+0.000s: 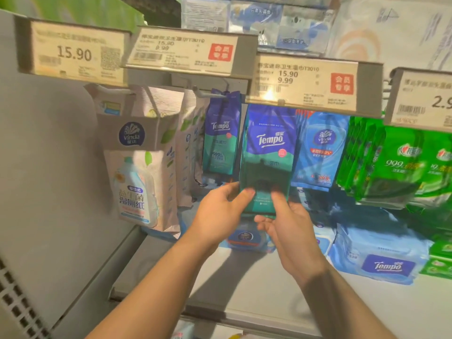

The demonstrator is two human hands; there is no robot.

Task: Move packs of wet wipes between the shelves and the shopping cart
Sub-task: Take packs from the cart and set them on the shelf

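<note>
Left hand [221, 211] at centre frame, thumb and fingers gripped lower left edge of Tempo wipes pack [267, 157]. Pack upright at centre, top under price tag [303, 85]. Right hand [285, 223] just beside, thumb on pack front, fingers curled beneath bottom edge.

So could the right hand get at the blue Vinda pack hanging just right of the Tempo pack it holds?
Probably yes: the right hand grips the Tempo pack, but the blue Vinda pack hangs unobstructed beside it; it must let go first.
</note>
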